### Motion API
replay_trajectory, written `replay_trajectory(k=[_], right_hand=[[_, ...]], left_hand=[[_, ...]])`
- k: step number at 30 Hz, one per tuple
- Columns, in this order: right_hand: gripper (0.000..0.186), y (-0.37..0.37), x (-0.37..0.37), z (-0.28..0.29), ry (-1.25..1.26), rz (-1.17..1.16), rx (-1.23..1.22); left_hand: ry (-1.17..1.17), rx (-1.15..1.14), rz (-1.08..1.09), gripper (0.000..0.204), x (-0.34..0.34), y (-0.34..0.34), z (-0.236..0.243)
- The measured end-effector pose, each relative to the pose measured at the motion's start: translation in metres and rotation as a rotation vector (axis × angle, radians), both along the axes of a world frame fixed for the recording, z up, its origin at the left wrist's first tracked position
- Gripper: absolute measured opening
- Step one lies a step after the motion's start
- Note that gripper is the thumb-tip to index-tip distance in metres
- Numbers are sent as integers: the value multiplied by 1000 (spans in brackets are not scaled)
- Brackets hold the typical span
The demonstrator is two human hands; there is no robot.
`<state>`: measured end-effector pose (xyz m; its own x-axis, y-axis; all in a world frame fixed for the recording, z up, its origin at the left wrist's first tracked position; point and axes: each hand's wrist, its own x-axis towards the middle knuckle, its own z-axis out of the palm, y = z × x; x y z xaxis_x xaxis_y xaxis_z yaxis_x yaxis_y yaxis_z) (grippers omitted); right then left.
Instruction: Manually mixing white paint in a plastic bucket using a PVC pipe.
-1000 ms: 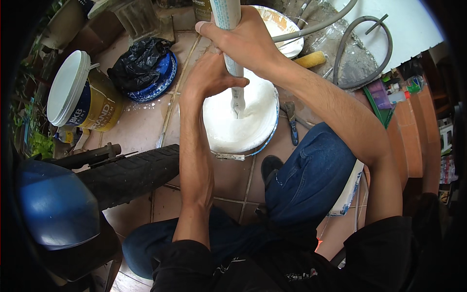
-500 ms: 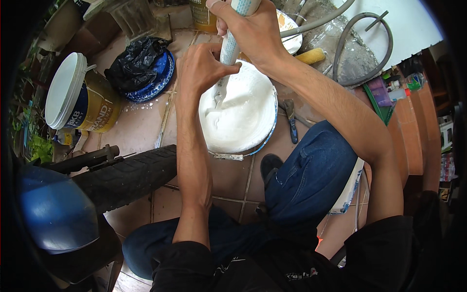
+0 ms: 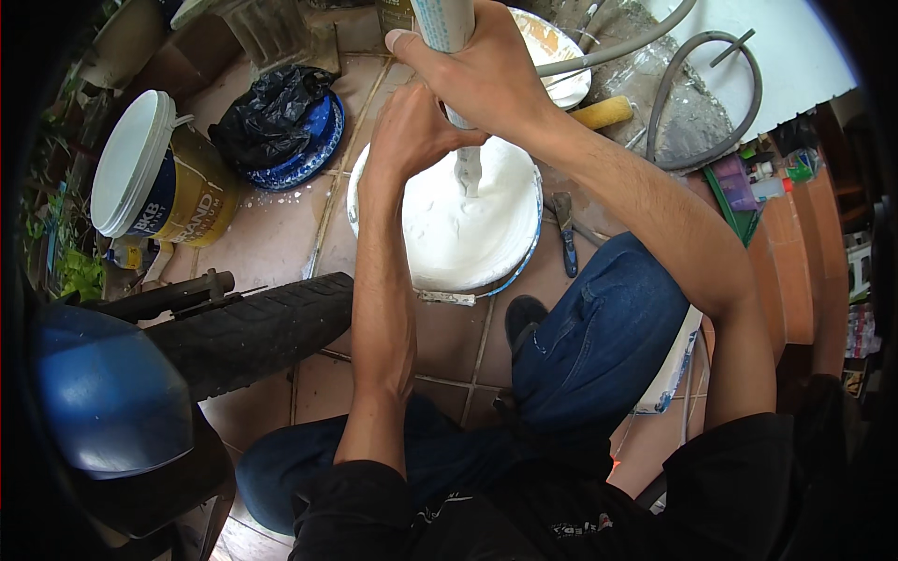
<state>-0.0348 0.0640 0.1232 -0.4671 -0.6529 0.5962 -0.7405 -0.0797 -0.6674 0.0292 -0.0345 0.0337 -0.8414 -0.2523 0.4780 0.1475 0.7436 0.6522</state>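
Both of my hands grip a white PVC pipe (image 3: 468, 170) that stands almost upright, its coated lower end sunk in thick white paint (image 3: 458, 243). My right hand (image 3: 488, 79) is wrapped round the pipe higher up. Just below it, my left hand (image 3: 412, 131) is closed about the pipe, with its thumb pointing right. The paint fills a round bucket (image 3: 353, 192) on the floor in front of me. Its handle (image 3: 446, 297) hangs on the near side. My left forearm hides part of the bucket's left side.
A putty knife (image 3: 565, 234) lies right of the bucket. To the left are a yellow paint pail (image 3: 201, 201) and a black plastic bag (image 3: 267, 117) on a blue lid (image 3: 318, 150). A tire (image 3: 262, 332) juts in from the left. A paint roller (image 3: 601, 113) and grey hose (image 3: 655, 112) lie at far right.
The pipe's lower end has moved rightward through the paint, from the left part toward the middle, and the pipe stands more upright. My left hand has shifted right, closer to my right hand.
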Motion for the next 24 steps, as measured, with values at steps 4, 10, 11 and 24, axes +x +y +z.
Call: replay_trajectory(k=[4, 10, 11, 24], right_hand=[[32, -3, 9, 1, -80, 48, 36], [31, 2, 3, -2, -247, 63, -13], [31, 5, 1, -1, -272, 50, -44], [30, 8, 5, 9, 22, 30, -130]], left_hand=[[49, -35, -101, 49, 7, -14, -10], [-314, 9, -31, 52, 27, -14, 20], [-312, 10, -38, 52, 26, -9, 30], [86, -130, 293, 50, -1, 11, 6]])
